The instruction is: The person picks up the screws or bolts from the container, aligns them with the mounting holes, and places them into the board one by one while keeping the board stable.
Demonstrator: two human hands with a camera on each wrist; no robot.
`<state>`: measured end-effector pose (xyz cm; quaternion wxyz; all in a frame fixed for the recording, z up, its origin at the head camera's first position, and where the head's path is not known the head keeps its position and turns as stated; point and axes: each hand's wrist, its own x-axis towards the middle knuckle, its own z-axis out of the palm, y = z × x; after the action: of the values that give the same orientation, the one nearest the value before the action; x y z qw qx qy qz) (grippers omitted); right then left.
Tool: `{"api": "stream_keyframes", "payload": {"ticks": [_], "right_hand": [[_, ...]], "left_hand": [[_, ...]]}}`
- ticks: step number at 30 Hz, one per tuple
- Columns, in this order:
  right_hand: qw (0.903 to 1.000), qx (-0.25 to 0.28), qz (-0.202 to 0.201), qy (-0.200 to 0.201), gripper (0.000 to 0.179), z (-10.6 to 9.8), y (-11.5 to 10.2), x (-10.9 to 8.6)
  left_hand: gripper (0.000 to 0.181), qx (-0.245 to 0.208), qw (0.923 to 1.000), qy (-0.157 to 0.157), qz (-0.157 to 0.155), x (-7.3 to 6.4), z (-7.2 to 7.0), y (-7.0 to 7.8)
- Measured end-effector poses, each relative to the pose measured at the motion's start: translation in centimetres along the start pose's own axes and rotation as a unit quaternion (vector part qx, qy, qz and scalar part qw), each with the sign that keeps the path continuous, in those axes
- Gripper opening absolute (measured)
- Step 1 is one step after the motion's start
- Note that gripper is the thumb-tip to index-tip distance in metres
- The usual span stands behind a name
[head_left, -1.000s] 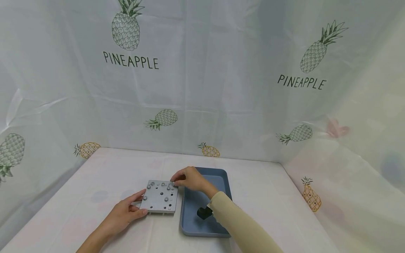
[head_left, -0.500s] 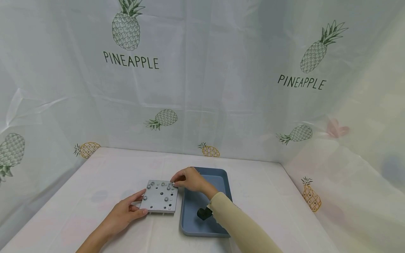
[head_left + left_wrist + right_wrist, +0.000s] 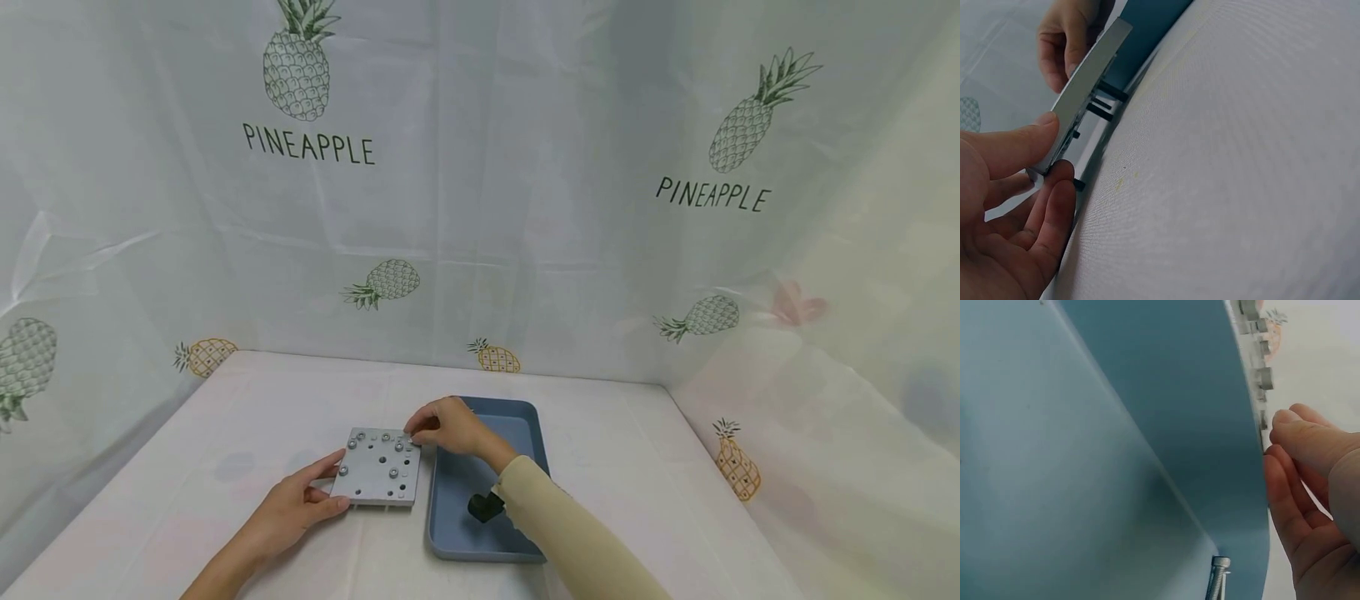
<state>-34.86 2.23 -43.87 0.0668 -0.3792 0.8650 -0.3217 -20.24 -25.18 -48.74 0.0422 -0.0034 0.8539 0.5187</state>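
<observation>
My left hand [image 3: 288, 510] grips the near left corner of a square silver metal plate [image 3: 367, 479], thumb on one face and fingers beneath. Several socket-head screws [image 3: 393, 472] stand in the plate among bare holes. In the left wrist view, dark screw shanks [image 3: 1100, 111] stick out below the plate, which is held above the tablecloth. My right hand [image 3: 450, 425] reaches over the tray to the plate's far right corner. Its thumb and fingers pinch a small screw there, mostly hidden by the fingertips. In the right wrist view, screw heads [image 3: 1264, 378] line the plate near my fingers.
A blue rectangular tray [image 3: 442, 533] stands right of the plate, under my right forearm. In it lies a black object [image 3: 486, 507], partly covered by the sleeve. A loose screw [image 3: 1218, 575] lies in a tray corner. A pineapple-print sheet [image 3: 480, 208] hangs behind the table.
Both hands and the plate stay almost in place. The screw head at my right fingertips shows less than before.
</observation>
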Motion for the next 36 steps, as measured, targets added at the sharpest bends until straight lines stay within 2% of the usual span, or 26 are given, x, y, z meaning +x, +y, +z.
{"api": "stream_keyframes", "payload": {"ticks": [4,11,15,23,32,36], "right_hand": [[0.9999,0.004,-0.012,0.008,0.017,-1.1,0.1,-0.3],[0.9992,-0.011,0.003,0.039,0.026,-4.1,1.2,-1.1],[0.9983,-0.025,0.009,0.052,0.031,-4.9,2.3,-1.4],[0.9975,-0.059,0.026,0.031,0.039,-4.0,4.7,-2.0],[0.9972,-0.066,0.031,0.020,0.038,-3.0,5.7,-2.0],[0.9967,-0.073,0.028,0.019,0.038,-2.7,5.9,-2.0]], "left_hand": [[0.087,-0.001,1.0000,0.000,0.001,0.0,0.0,0.0],[0.087,0.000,1.0000,-0.001,-0.001,0.1,-0.1,0.0],[0.087,0.000,1.0000,-0.001,-0.005,0.0,-0.1,-0.1],[0.087,-0.008,0.9999,-0.004,-0.005,-0.1,-0.1,-0.4],[0.088,-0.013,0.9998,0.001,-0.013,-0.1,0.0,-0.3],[0.087,-0.012,0.9999,0.000,-0.007,-0.2,-0.1,-0.2]]}}
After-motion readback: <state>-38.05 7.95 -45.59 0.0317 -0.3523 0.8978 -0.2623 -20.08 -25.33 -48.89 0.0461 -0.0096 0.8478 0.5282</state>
